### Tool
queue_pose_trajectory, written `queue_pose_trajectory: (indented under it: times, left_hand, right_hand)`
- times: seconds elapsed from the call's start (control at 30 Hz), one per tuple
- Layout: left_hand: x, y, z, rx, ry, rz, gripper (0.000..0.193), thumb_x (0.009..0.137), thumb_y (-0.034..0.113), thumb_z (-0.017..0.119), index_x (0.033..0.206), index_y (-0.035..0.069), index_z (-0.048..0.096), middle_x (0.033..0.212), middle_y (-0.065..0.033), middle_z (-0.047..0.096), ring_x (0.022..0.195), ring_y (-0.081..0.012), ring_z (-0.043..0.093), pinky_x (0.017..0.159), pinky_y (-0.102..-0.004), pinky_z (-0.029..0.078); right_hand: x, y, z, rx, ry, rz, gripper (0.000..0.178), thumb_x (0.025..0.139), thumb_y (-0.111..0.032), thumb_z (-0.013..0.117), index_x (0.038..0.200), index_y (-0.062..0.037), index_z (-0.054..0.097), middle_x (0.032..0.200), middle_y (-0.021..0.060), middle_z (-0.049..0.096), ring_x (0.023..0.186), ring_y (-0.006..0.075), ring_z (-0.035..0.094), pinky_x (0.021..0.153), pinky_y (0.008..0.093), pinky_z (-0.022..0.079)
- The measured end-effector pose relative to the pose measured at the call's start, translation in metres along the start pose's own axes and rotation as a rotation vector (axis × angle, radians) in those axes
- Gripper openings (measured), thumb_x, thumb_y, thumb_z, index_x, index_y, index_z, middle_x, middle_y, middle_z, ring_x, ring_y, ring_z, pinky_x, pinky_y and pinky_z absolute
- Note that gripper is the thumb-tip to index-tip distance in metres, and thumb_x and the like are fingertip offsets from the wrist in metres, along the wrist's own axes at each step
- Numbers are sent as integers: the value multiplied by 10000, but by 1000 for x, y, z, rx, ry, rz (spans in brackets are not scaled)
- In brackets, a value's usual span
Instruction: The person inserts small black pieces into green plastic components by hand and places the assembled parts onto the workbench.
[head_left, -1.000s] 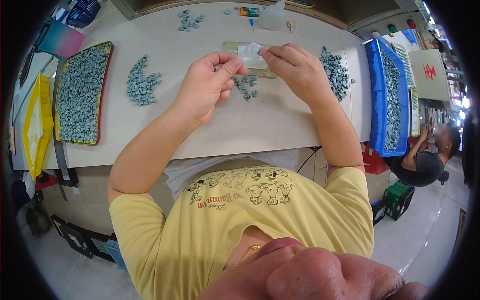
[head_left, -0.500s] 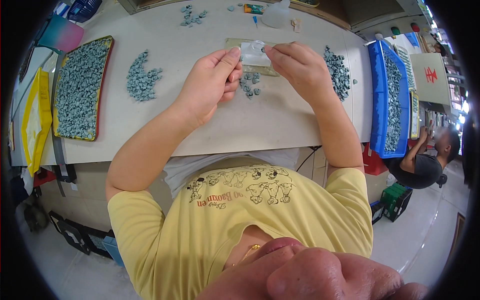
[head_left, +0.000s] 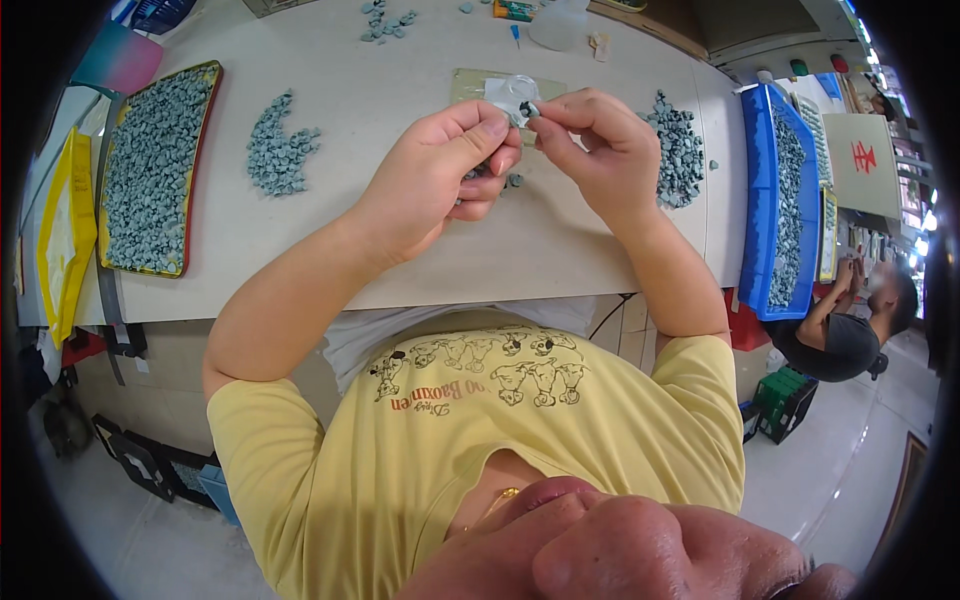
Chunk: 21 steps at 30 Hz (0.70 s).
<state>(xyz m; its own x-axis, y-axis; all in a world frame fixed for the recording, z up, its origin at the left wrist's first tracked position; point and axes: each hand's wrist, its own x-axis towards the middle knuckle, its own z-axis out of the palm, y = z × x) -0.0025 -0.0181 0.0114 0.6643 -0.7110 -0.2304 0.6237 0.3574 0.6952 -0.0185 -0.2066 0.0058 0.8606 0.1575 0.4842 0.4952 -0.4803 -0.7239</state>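
Observation:
My left hand [head_left: 435, 180] is closed, with a small grey-green piece [head_left: 513, 118] pinched at the tips of its thumb and forefinger. Opposite it, my right hand [head_left: 603, 145] pinches a small dark piece [head_left: 528, 108]. The two pieces meet or nearly meet; I cannot tell which. Just beyond my fingers lies a greenish mat [head_left: 470, 84] with a white sheet and a clear round dish [head_left: 519, 86] on it. A few more pieces [head_left: 514, 181] sit partly hidden behind my left fingers.
Loose grey-green pieces form a left pile [head_left: 280, 150], a right pile [head_left: 678, 150] and a far pile [head_left: 383, 24]. A full tray [head_left: 187, 225] stands left, a blue bin [head_left: 757, 220] right. A blue dispensing tip [head_left: 516, 36] and translucent bottle [head_left: 560, 28] lie at the back.
My hands have come closer together, bringing their small pieces to each other in front of the dish. My left hand has shifted right and now covers more of the loose pieces.

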Motion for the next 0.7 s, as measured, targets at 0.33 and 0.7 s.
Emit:
queue_pose_trajectory:
  times: [0.33, 0.7]
  left_hand:
    - [5, -3, -2, -64, -36, -34, 178, 937, 206, 434, 871, 50, 489, 724, 11, 456, 497, -38, 272, 427, -190, 218]
    - [5, -6, 0, 24, -7, 54, 142, 922, 200, 476, 866, 70, 486, 699, 29, 458, 510, -33, 274, 438, -188, 218]
  right_hand:
    - [4, 2, -2, -215, 64, -353, 221, 638, 91, 689, 832, -14, 670, 760, 72, 633, 623, 155, 594, 520, 221, 463]
    - [4, 3, -2, -148, 36, -348, 208, 624, 94, 687, 797, -16, 658, 774, 76, 635, 631, 159, 606, 527, 227, 476]
